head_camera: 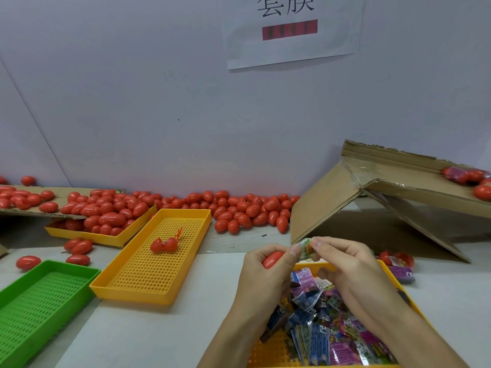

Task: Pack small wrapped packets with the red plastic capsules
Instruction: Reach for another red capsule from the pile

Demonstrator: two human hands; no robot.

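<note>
My left hand (268, 264) grips a red plastic capsule (273, 258) above the near right tray. My right hand (342, 258) pinches a small green wrapped packet (305, 248) right beside the capsule's open end. Below both hands, a yellow tray (414, 296) holds several colourful wrapped packets (324, 333). A split-open red capsule (164, 245) lies in the middle yellow perforated tray (159, 293). Many closed red capsules (244, 212) lie heaped along the wall.
A green perforated tray (34, 312) sits at the near left. Another yellow tray (111, 239) under a cardboard sheet holds capsules at the back left. A tilted cardboard box (398, 187) stands at the right, with an open capsule (398, 257) and a purple packet (402, 273) near it.
</note>
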